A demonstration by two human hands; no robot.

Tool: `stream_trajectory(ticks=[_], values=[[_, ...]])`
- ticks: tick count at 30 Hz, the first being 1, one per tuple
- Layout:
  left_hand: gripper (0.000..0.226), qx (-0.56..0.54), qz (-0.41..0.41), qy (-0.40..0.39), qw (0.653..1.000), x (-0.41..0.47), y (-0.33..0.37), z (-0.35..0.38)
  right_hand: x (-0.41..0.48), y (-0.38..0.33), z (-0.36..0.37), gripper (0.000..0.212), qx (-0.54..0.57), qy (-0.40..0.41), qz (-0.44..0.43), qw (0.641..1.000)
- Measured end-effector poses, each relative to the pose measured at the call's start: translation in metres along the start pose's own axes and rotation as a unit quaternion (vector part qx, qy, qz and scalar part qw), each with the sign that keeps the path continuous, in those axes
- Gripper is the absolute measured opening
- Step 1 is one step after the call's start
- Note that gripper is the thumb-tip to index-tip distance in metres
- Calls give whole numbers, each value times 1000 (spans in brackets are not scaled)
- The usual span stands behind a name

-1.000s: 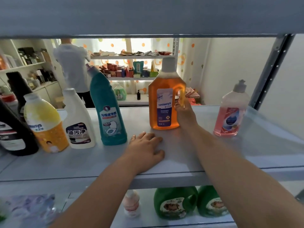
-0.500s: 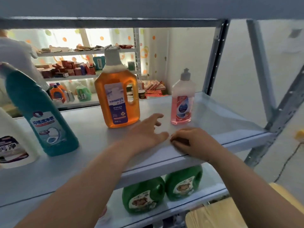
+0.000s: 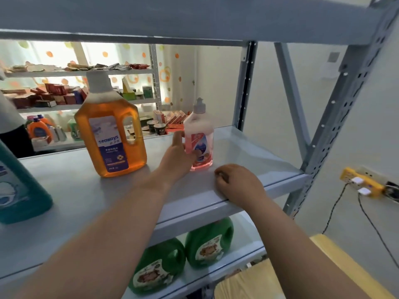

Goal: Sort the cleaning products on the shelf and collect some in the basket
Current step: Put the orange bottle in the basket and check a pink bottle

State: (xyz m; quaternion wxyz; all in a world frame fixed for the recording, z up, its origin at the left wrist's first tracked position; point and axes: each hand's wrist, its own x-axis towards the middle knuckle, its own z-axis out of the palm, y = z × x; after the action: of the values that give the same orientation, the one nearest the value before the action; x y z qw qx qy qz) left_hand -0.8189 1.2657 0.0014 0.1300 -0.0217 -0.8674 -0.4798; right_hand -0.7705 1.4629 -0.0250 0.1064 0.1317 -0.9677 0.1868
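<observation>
- The small pink plastic squeeze bottle with grey cap [image 3: 199,140] stands upright right of the big amber jug [image 3: 112,130]; probably light, smooth, slippery.
- Left hand [image 3: 178,157] wraps its lower body, a good place.
- Right hand [image 3: 238,184], loosely curled, holds nothing, on the grey shelf [image 3: 75,190] edge.

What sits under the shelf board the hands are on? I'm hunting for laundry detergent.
Two green jugs stand on the lower shelf. The shelf board and both arms hide the rest.
</observation>
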Motion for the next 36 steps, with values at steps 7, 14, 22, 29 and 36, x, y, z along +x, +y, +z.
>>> stream_trajectory(ticks=[7,14,22,29,36], values=[[53,-26,0,-73,997,-75,16,-43,-58,-21,8,39,118,52,32,991],[38,-173,24,-143,974,-190,7,-82,-144,-86,11,52,604,3,79,793],[33,-190,-5,-138,972,-299,-61,-94,-252,-131,60,57,654,-10,136,744],[28,-270,-101,-71,955,-381,-123,-81,-329,-162,114,31,668,0,224,710],[60,-522,-385,-222,728,-420,-156,-88,-350,-174,135,46,488,-69,140,859]])
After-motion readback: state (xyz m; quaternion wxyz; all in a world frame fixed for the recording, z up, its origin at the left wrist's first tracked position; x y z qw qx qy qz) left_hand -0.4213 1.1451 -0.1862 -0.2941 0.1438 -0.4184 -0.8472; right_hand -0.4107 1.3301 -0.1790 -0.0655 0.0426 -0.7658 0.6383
